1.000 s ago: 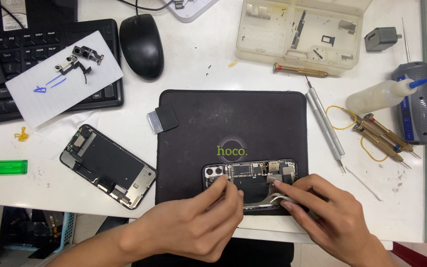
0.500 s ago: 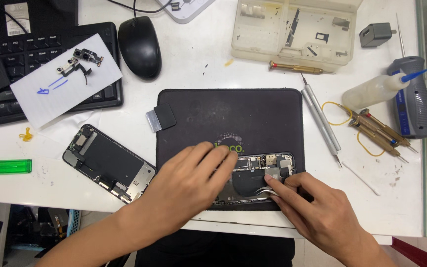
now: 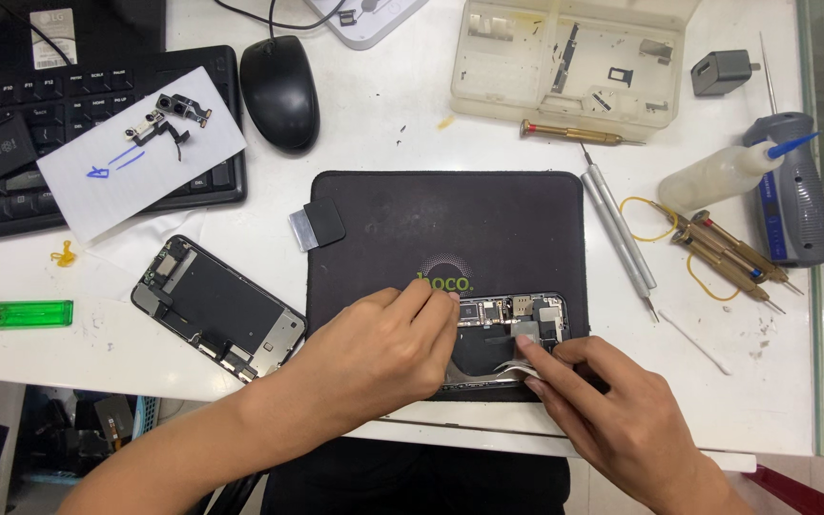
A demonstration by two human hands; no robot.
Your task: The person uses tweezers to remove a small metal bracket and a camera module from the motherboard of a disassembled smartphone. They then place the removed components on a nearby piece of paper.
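Head view:
Phone (image 3: 512, 319): laid open on the near edge of the black mat (image 3: 450, 224); its long axis runs left to right, and which end is the top cannot be told.
Left hand (image 3: 374, 358): laid over the phone's left part, fingers pressed together and bent.
Right hand (image 3: 612, 405): tweezers (image 3: 519, 365) are pinched between thumb and forefinger, tips toward the phone.
Labels: a green logo is printed on the mat, just above the phone; a white sheet (image 3: 140, 157) with blue marks is laid on the keyboard (image 3: 11, 105).
Lighter (image 3: 21, 313): green, at far left.
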